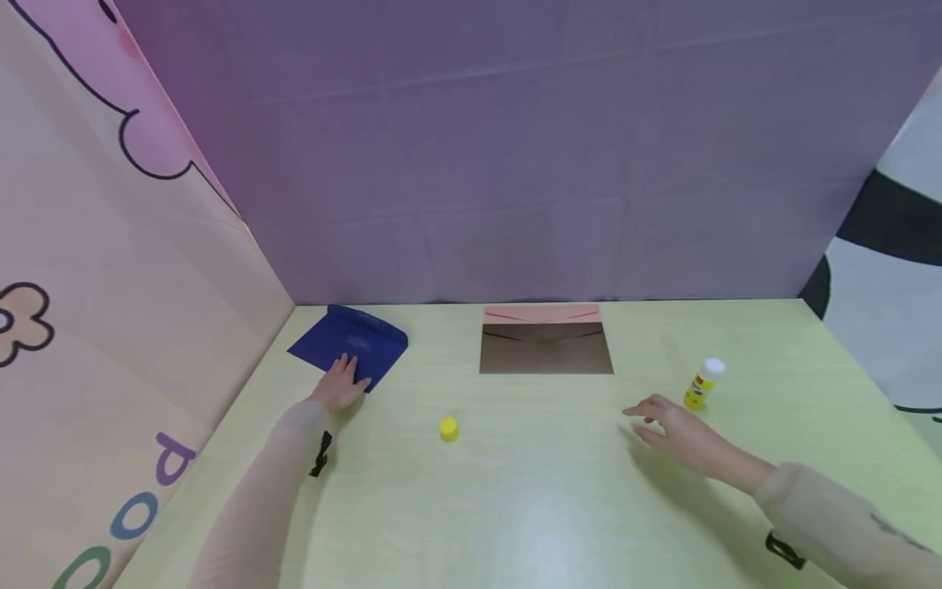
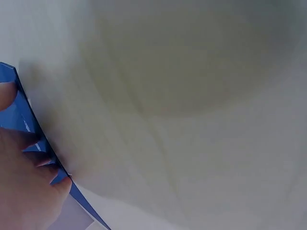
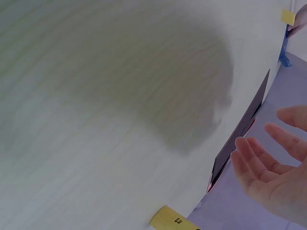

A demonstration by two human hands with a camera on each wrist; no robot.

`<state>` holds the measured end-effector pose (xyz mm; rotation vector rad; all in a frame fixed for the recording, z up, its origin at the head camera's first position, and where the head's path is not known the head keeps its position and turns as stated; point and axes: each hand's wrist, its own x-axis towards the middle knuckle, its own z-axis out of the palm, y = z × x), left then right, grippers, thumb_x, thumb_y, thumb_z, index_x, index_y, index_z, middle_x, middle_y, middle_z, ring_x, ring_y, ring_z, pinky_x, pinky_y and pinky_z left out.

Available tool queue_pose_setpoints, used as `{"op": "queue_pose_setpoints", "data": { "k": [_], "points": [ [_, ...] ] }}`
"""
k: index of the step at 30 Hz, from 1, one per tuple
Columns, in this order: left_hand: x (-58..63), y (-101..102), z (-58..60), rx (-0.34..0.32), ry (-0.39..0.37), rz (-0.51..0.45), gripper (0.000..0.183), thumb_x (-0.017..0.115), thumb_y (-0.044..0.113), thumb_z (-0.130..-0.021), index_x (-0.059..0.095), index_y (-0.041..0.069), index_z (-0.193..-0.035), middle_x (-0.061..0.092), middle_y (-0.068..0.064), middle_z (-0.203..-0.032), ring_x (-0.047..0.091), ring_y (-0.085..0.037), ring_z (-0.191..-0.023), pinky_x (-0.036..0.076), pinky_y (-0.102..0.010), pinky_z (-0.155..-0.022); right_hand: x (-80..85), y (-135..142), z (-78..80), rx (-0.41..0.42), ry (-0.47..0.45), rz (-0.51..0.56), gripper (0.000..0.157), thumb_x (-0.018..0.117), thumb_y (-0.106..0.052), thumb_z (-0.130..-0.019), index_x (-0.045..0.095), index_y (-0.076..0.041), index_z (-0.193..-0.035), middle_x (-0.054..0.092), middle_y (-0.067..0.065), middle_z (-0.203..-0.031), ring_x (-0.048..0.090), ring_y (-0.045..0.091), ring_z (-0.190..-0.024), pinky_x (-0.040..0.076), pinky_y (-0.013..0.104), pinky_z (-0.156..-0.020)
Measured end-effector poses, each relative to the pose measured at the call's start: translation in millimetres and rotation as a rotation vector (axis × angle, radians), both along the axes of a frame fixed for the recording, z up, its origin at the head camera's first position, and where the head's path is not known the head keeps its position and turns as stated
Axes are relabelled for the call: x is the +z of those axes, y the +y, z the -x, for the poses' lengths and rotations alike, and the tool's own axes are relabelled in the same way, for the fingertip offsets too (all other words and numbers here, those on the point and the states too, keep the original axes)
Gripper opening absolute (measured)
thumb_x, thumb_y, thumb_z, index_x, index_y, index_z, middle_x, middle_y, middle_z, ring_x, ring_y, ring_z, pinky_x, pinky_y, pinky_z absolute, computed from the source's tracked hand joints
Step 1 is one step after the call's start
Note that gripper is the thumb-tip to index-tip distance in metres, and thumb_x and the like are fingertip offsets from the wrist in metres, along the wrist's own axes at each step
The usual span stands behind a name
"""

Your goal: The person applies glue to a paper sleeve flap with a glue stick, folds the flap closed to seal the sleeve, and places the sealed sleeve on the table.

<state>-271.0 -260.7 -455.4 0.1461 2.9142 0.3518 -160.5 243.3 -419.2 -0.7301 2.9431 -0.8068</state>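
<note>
A dark blue envelope (image 1: 361, 335) lies askew at the back left of the table, its flap edge raised. My left hand (image 1: 341, 386) rests on its near part; the fingers (image 2: 36, 155) lie over the blue paper in the left wrist view. My right hand (image 1: 673, 433) hovers over the table with fingers spread loosely and nothing in them. Just beyond it stands a yellow glue stick (image 1: 704, 383) with a white top. A small yellow cap (image 1: 449, 429) sits apart, between the hands. The right wrist view shows the right hand (image 3: 273, 172) and part of the glue stick (image 3: 173, 219).
An envelope with a brown body and pink flap (image 1: 546, 348) lies at the back middle, flap toward the wall. A purple cloth wall (image 1: 515, 164) closes the table's far edge. Printed panels (image 1: 147, 286) stand on the left and right sides.
</note>
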Motion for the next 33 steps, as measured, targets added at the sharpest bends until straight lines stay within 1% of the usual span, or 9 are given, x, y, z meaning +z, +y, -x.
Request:
{"op": "queue_pose_setpoints", "data": {
  "k": [3, 8, 13, 15, 18, 23, 29, 33],
  "points": [
    [0.0, 1, 0.2, 0.006, -0.020, 0.010, 0.062, 0.032, 0.030, -0.095, 0.013, -0.014, -0.135, 0.005, -0.034, -0.139, 0.006, -0.046, -0.128, 0.010, -0.052, -0.105, -0.1, 1, -1.0, 0.005, -0.006, 0.002, 0.028, 0.058, -0.005, -0.081, 0.058, 0.006, -0.107, 0.054, 0.014, -0.097, 0.056, 0.031, -0.087, 0.050, 0.030, -0.065],
    [2.4, 6, -0.1, 0.012, -0.017, 0.036, 0.062, 0.033, 0.031, -0.095, 0.015, -0.012, -0.135, 0.007, -0.034, -0.139, 0.008, -0.047, -0.127, 0.011, -0.052, -0.104, 0.2, 1, -2.5, 0.004, -0.012, 0.010, 0.028, 0.058, -0.004, -0.081, 0.058, 0.006, -0.107, 0.054, 0.015, -0.099, 0.056, 0.030, -0.086, 0.050, 0.029, -0.064],
    [0.3, 9, 0.9, -0.008, 0.009, 0.063, 0.063, 0.037, 0.032, -0.093, 0.020, -0.013, -0.134, 0.014, -0.037, -0.136, 0.014, -0.050, -0.124, 0.019, -0.055, -0.100, -0.8, 2, -3.2, 0.011, -0.015, 0.014, 0.027, 0.058, -0.004, -0.081, 0.058, 0.006, -0.106, 0.054, 0.016, -0.099, 0.057, 0.029, -0.085, 0.050, 0.026, -0.063],
    [-0.9, 11, 1.1, -0.026, 0.027, 0.070, 0.063, 0.039, 0.032, -0.092, 0.023, -0.014, -0.133, 0.018, -0.037, -0.134, 0.017, -0.050, -0.122, 0.023, -0.055, -0.098, -1.3, 3, -3.7, 0.015, -0.017, 0.016, 0.027, 0.058, -0.004, -0.081, 0.058, 0.006, -0.106, 0.054, 0.016, -0.099, 0.057, 0.028, -0.084, 0.049, 0.024, -0.063],
    [1.8, 19, -1.2, -0.040, 0.041, 0.062, 0.063, 0.043, 0.033, -0.091, 0.027, -0.014, -0.131, 0.023, -0.037, -0.132, 0.021, -0.049, -0.120, 0.027, -0.055, -0.096, -1.9, 3, -4.9, 0.016, -0.034, 0.023, 0.028, 0.058, -0.004, -0.081, 0.058, 0.007, -0.106, 0.054, 0.016, -0.099, 0.057, 0.029, -0.084, 0.049, 0.023, -0.062],
    [6.2, 35, -6.6, -0.037, 0.047, 0.050, 0.064, 0.047, 0.035, -0.089, 0.031, -0.011, -0.131, 0.026, -0.034, -0.130, 0.024, -0.045, -0.118, 0.033, -0.052, -0.094, -1.9, 4, -6.6, 0.021, -0.063, 0.033, 0.028, 0.058, -0.004, -0.081, 0.057, 0.008, -0.107, 0.053, 0.018, -0.100, 0.058, 0.028, -0.084, 0.049, 0.021, -0.061],
    [5.5, 53, -11.0, -0.051, 0.083, 0.088, 0.062, 0.049, 0.036, -0.089, 0.037, -0.010, -0.129, 0.031, -0.034, -0.126, 0.030, -0.044, -0.115, 0.035, -0.052, -0.091, -3.8, 5, -6.9, 0.032, -0.067, 0.034, 0.028, 0.058, -0.004, -0.081, 0.057, 0.008, -0.106, 0.054, 0.017, -0.099, 0.058, 0.026, -0.083, 0.049, 0.021, -0.061],
    [7.0, 65, -12.9, -0.041, 0.096, 0.107, 0.061, 0.051, 0.036, -0.088, 0.040, -0.010, -0.127, 0.034, -0.032, -0.124, 0.034, -0.042, -0.112, 0.038, -0.050, -0.089, -5.5, 6, -6.3, 0.043, -0.069, 0.028, 0.027, 0.057, -0.003, -0.081, 0.058, 0.007, -0.106, 0.054, 0.016, -0.099, 0.057, 0.025, -0.082, 0.048, 0.021, -0.062]
  ]
}}
